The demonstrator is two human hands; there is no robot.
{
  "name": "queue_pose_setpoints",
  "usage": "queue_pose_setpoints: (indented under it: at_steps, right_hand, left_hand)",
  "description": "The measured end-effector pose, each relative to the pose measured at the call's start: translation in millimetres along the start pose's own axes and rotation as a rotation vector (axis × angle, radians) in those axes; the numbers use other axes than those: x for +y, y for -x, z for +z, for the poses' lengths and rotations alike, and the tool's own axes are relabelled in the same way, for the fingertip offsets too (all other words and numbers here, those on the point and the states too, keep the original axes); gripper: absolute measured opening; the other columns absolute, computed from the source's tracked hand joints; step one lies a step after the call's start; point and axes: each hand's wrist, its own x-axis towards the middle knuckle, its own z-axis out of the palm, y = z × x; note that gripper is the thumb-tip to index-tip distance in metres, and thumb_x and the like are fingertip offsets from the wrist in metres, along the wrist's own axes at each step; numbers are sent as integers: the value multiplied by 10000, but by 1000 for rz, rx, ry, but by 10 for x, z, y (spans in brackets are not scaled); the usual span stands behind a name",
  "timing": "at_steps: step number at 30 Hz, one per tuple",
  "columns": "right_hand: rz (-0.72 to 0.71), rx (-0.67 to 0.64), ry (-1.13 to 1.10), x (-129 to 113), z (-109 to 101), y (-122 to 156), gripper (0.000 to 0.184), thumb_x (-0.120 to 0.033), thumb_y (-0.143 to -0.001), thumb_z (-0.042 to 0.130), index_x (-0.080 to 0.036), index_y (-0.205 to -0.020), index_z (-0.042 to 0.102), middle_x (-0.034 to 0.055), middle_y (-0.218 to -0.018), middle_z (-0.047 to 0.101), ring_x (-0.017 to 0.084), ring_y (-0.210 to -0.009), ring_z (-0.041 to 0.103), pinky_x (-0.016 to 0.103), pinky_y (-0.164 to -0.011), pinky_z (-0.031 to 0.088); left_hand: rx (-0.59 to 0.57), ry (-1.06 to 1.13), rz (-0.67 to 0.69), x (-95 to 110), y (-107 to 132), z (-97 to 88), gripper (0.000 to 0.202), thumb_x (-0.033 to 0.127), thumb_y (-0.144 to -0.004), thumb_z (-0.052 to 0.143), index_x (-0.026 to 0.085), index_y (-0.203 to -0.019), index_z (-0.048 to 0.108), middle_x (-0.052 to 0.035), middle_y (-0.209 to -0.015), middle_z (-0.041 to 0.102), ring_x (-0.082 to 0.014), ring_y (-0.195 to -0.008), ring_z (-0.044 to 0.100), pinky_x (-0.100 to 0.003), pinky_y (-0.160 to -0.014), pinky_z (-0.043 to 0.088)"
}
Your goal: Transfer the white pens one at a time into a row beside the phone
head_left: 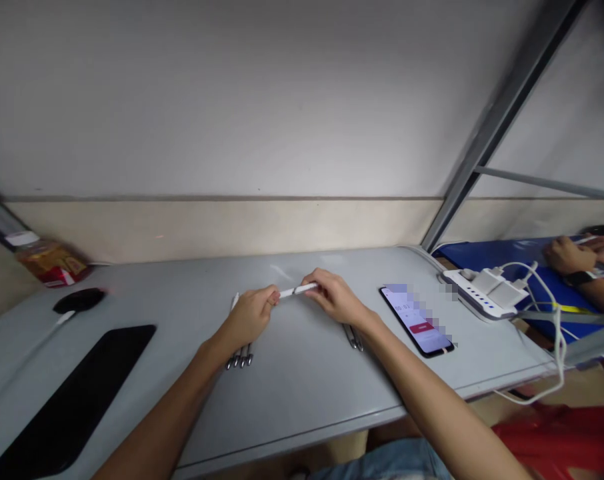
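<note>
Both my hands meet over the middle of a grey table (pixel 292 380) and hold one white pen (pixel 298 291) between them. My left hand (pixel 249 317) pinches the pen's left end. My right hand (pixel 335 297) grips its right end with curled fingers. Under my left hand lies a row of white pens (pixel 239 359) with metal tips pointing toward me. A couple more pens (pixel 353 337) lie beneath my right wrist.
A lit phone (pixel 416 320) lies right of my hands. A white power strip (pixel 482 290) with chargers and cables sits at the table's right edge. A black pad (pixel 77 393), a black mouse (pixel 79 300) and a jar (pixel 49 260) are at left. Another person's hands (pixel 579 257) rest on a blue table at far right.
</note>
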Motion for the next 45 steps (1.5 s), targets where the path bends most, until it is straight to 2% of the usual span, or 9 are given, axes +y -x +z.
queue_pose_setpoints:
  at_steps: [6,11,15,18,20,25,29,34,45]
  right_hand:
    - [181,-89,-18,94,62,8,295,-382,-914,478,-158,-885,668,-1,-670,591,108,-596,481,221,-600,365]
    - [171,46,-109,94,38,-3,286,-317,-790,648,-165,-1031,618,38,-926,631,128,-781,544,209,-658,399]
    - [303,-66,-110,128,18,-1,320,-396,-898,480,-137,-836,657,15,-684,594,112,-634,515,227,-628,391]
    - [234,1,-176,165,21,-2,200,-340,-812,612,-153,-880,634,26,-824,616,122,-739,538,225,-657,402]
    - [203,56,-247,183,27,-5,384,-307,-702,728,-180,-1042,601,43,-985,610,133,-816,546,232,-687,419]
    - [281,-62,-261,191,34,-4,206,-333,-858,542,-155,-877,643,22,-741,596,122,-647,518,255,-628,412]
    - [212,64,-248,188,24,1,393,-261,-714,709,-208,-1082,583,49,-1033,599,140,-829,555,250,-689,436]
    - [259,-81,-156,183,17,-2,249,-354,-882,535,-155,-904,685,20,-710,622,122,-655,529,249,-634,398]
    - [72,76,147,260,-31,8,221,-34,-742,621,-187,-892,675,36,-892,622,134,-764,563,241,-705,419]
  left_hand:
    - [11,-43,28,-7,-2,29,301,326,-951,271,207,-766,477,-1,-726,538,-158,-700,511,-277,-664,374]
    - [13,-78,37,60,8,4,319,348,-959,277,200,-797,508,-3,-734,538,-160,-707,511,-283,-670,370]
    - [9,-104,52,61,12,12,293,341,-952,307,194,-840,534,-18,-782,564,-168,-742,515,-294,-690,374]
    - [1,-115,67,36,15,27,261,318,-947,325,193,-887,546,-29,-822,582,-176,-767,525,-298,-703,376]
    - [0,-112,75,22,17,35,247,307,-948,326,193,-916,543,-33,-842,589,-180,-779,534,-300,-712,379]
    - [15,-83,86,13,16,42,192,295,-946,343,214,-977,514,-21,-866,601,-185,-798,556,-305,-736,387]
    - [13,-78,80,7,9,50,178,290,-950,334,216,-973,495,-18,-860,596,-184,-792,555,-312,-743,388]
    - [22,-119,82,2,5,55,208,301,-960,318,213,-962,506,-16,-849,594,-182,-789,550,-319,-739,378]
    - [47,-66,28,4,10,11,303,319,-973,279,215,-921,559,-13,-841,616,-166,-784,567,-292,-712,421]
